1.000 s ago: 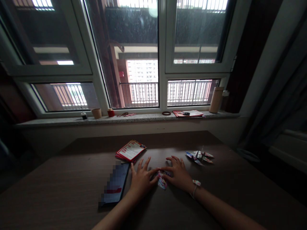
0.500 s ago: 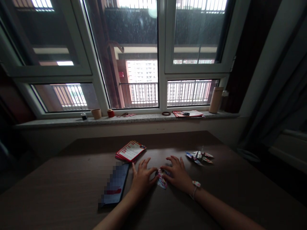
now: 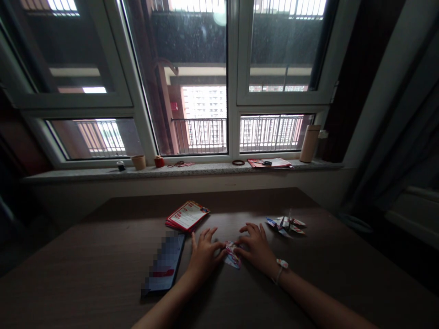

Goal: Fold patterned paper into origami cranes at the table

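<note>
Between my hands, on the brown table (image 3: 103, 265), lies a small folded piece of patterned paper (image 3: 232, 257) in pink, white and blue. My left hand (image 3: 205, 256) has its thumb and index finger at the paper's left edge, with the other fingers spread. From the other side, the thumb and index finger of my right hand (image 3: 255, 249) meet the paper's right edge. A bracelet (image 3: 281, 263) circles my right wrist. Several folded paper cranes (image 3: 286, 225) stand beyond my right hand. Fingertips hide parts of the paper's edges.
A phone (image 3: 166, 265), partly blurred out, lies left of my left hand. Behind it is a stack of printed sheets (image 3: 188, 215). The windowsill (image 3: 206, 170) bears a paper cup (image 3: 138, 162), a red spool (image 3: 159, 161), scissors (image 3: 266, 163) on papers and a tall bottle (image 3: 309, 144).
My right hand has shifted slightly right and its fingers have moved outward along the paper. More of the paper's surface shows between my hands, and it looks flatter.
</note>
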Available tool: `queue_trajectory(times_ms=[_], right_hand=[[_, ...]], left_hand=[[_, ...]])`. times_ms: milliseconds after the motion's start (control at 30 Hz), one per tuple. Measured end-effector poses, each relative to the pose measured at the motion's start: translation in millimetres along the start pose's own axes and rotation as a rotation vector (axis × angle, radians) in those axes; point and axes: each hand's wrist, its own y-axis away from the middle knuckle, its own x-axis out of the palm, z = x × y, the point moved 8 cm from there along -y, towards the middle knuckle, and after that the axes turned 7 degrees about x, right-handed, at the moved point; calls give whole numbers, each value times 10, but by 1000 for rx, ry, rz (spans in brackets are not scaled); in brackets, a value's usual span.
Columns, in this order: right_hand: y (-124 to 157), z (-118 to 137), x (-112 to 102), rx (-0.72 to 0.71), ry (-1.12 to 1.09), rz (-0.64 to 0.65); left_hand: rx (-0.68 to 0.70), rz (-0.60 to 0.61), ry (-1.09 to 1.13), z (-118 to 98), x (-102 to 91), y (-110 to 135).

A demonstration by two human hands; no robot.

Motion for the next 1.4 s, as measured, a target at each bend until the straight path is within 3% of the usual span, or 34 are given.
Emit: queue_trajectory(times_ms=[267,500,867,1400], right_hand=[[-35,-49,5,28,-29,6],[-24,-33,6,15,-16,17],[-25,-43,10,10,-62,11],[-75,-171,69,-15,-286,-41]], left_hand=[[-48,73,24,33,45,-5],[-29,32,64,30,43,-17],[-47,102,99,44,67,-40],[-75,7,122,81,20,-22]])
